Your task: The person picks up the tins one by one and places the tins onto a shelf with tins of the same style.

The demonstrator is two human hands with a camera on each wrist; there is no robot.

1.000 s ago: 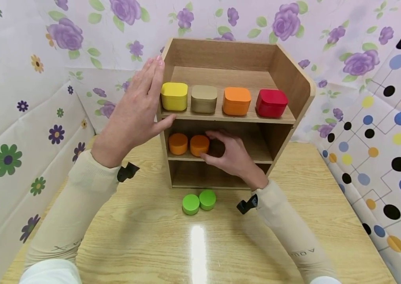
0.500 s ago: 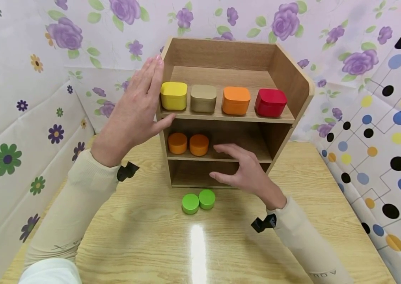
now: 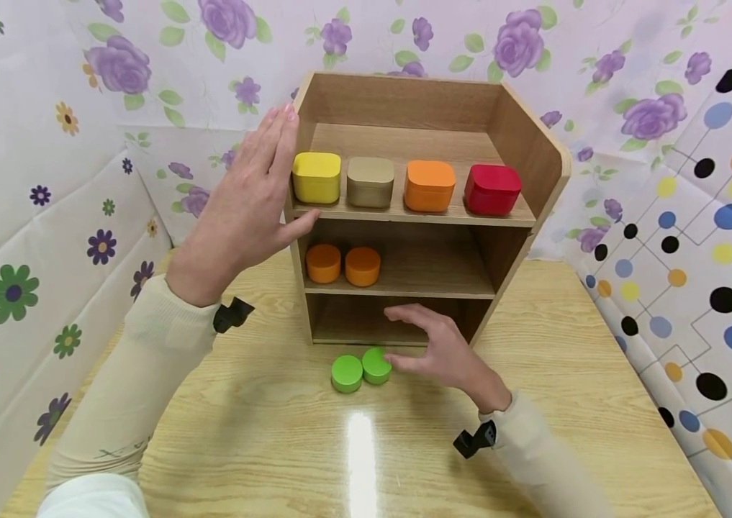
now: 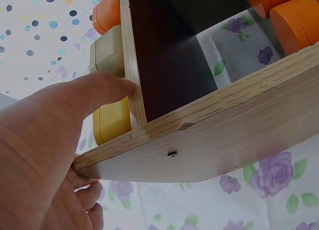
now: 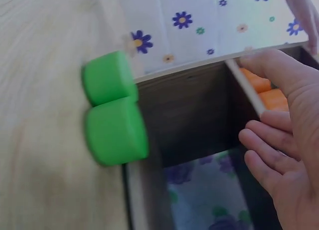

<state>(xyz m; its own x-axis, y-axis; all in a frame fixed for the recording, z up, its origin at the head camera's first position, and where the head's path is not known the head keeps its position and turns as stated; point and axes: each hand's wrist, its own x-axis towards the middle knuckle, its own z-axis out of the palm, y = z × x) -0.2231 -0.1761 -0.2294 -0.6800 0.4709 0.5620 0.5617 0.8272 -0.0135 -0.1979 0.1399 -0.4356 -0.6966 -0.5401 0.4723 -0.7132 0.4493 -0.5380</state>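
Atop the wooden shelf (image 3: 407, 101), four boxes (image 3: 429, 186) are set, and midway up it two orange cylinders (image 3: 362, 266); two green cylinders (image 3: 347, 373), in front of it, seem left to be shelved. Its left side is touched by the straight-fingered left hand (image 3: 242, 194). Nothing is held by the spread right hand (image 3: 446, 352); its gap from the green pair is revealed only in the right wrist view.

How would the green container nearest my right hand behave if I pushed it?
The green container looks rigid, with no visible dents, so it probably won't squash. Its smooth surface may feel slippery. Squat and flat-topped, it likely slides rather than tips, perhaps nudging the other green container beside it.
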